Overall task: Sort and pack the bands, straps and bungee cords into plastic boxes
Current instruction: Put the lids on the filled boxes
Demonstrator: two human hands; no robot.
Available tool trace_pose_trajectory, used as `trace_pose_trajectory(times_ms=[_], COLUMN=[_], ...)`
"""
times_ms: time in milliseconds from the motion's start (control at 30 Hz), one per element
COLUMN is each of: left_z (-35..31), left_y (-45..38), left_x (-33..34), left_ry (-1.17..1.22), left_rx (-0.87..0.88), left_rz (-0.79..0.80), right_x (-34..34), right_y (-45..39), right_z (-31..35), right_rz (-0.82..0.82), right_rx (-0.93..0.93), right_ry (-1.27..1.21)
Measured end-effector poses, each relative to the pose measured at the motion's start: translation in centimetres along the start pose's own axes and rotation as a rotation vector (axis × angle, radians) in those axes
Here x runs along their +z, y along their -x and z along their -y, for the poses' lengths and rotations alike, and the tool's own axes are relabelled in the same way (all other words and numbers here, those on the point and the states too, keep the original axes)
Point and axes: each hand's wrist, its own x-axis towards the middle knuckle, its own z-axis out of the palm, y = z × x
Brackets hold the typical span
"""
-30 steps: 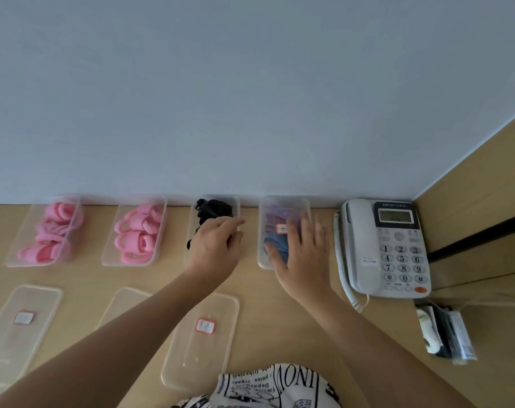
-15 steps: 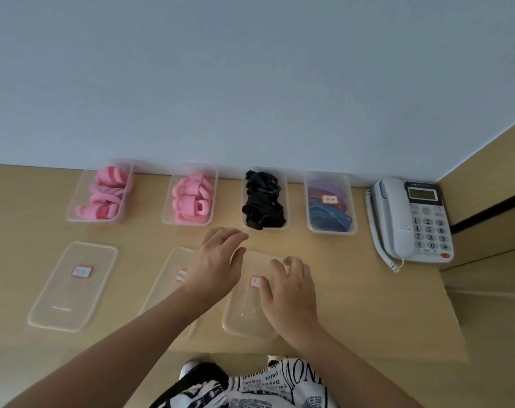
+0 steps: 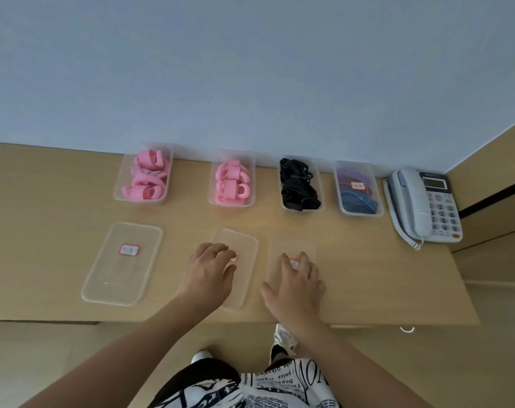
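Two hands low in frame, left hand (image 3: 209, 272) fingers loosely curled over middle lid (image 3: 244, 260), right hand (image 3: 298, 282) fingers spread flat on right lid (image 3: 291, 245); likely light, thin, slippery plastic, best pinched at rims.

We see a pale wooden surface (image 3: 59, 207) set against a plain light blue-grey wall (image 3: 250, 69). At its far right corner sits a grey-white desk telephone (image 3: 425, 203), handset on the cradle along its left side, a small display above the keypad and a coiled cord (image 3: 404, 234) trailing along its left edge. To the right we see a wooden panel (image 3: 491, 178) crossed by a dark strip. Below the near edge lies a beige floor (image 3: 44, 354).
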Motion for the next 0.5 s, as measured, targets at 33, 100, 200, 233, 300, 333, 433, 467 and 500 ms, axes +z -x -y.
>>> trace_pose_trajectory(times_ms=[33, 100, 200, 233, 300, 333, 433, 467, 500], left_z=[-0.1, -0.5, -1.3, -1.7, -2.5, -3.0, -4.5, -4.9, -5.3], left_y=[-0.2, -1.0, -2.9, -3.7, -5.5, -6.4, -9.2, -10.0, -10.7], left_x=[-0.1, -0.1, 0.0, 0.0, -0.1, -0.1, 0.1, 0.2, 0.4], left_ry=[0.01, 0.031, 0.043, 0.046, 0.056, 0.061, 0.097, 0.109, 0.115], left_rx=[-0.008, -0.024, -0.03, -0.032, -0.043, -0.055, -0.073, -0.069, -0.062], left_rz=[-0.006, -0.018, -0.025, -0.029, -0.047, -0.059, -0.109, -0.12, -0.122], right_x=[-0.5, -1.7, -3.7, -4.4, -5.8, -6.5, -8.0, -8.3, -8.4], right_y=[0.4, 1.0, 0.6, 0.0, -1.9, -3.0, -6.7, -7.7, -8.7], right_z=[0.2, 0.5, 0.5, 0.3, -0.1, -0.4, -1.1, -1.2, -1.4], right_rz=[-0.024, -0.11, -0.268, -0.307, -0.33, -0.319, -0.289, -0.29, -0.289], right_rx=[-0.025, -0.088, -0.159, -0.166, -0.17, -0.168, -0.167, -0.172, -0.179], right_ry=[-0.001, 0.018, 0.009, 0.006, 0.028, 0.046, 0.069, 0.069, 0.077])
